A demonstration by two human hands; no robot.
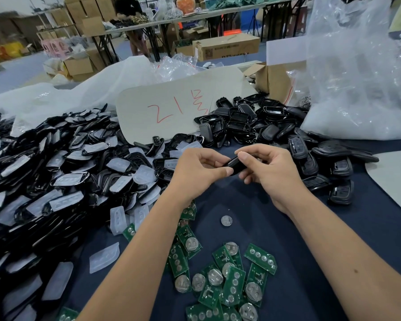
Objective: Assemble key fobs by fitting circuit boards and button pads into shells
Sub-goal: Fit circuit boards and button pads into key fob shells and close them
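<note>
Left hand (202,169): pinches glossy black plastic fob shell (233,165).
Right hand (267,169): grips the same shell, seemingly edge-on.
Below: green circuit boards (232,279).

We are in a small assembly workshop or warehouse floor. Our desk (333,239), covered in dark blue cloth, carries bulk heaps of black key fob shells (44,163), loose green circuit boards (232,281) and translucent button pads (103,257). Clear plastic bags (357,77) and a hand-marked card (171,107) sit among them. Behind us we see folding tables (171,22), stacked cardboard boxes (225,47) and shelving.
</note>
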